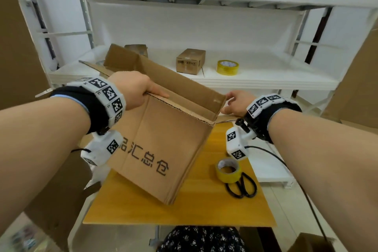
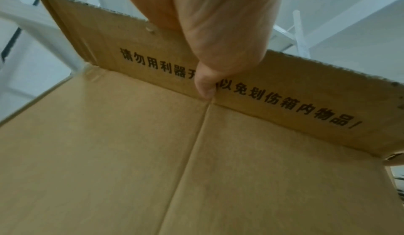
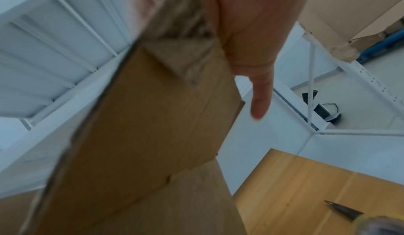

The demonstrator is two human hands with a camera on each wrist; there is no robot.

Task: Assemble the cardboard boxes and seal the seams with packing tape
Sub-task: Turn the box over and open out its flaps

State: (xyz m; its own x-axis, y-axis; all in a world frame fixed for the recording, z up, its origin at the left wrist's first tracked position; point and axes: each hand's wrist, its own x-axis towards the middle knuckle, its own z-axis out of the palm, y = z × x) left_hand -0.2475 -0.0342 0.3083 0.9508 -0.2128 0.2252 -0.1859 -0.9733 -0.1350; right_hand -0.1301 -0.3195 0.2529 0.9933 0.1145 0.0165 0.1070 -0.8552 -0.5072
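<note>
A brown cardboard box (image 1: 163, 141) with black printed characters hangs tilted above the wooden table (image 1: 184, 210), its top flaps standing open. My left hand (image 1: 151, 92) grips the near top flap, fingers over its edge. In the left wrist view, the thumb of my left hand (image 2: 218, 39) presses on the printed flap of the box (image 2: 131, 152). My right hand (image 1: 228, 104) touches the box's upper right corner with loosely spread fingers. In the blurred right wrist view, one straight finger of my right hand (image 3: 260, 100) lies beside a side flap of the box (image 3: 153, 117). A yellow tape roll (image 1: 228, 170) lies on the table.
Black scissors (image 1: 241, 186) lie next to the tape roll, and their tip (image 3: 341, 211) shows in the right wrist view. On the white shelf (image 1: 266, 80) behind stand a small sealed box (image 1: 190, 60) and a second tape roll (image 1: 227, 67). Large cardboard sheets lean at both sides.
</note>
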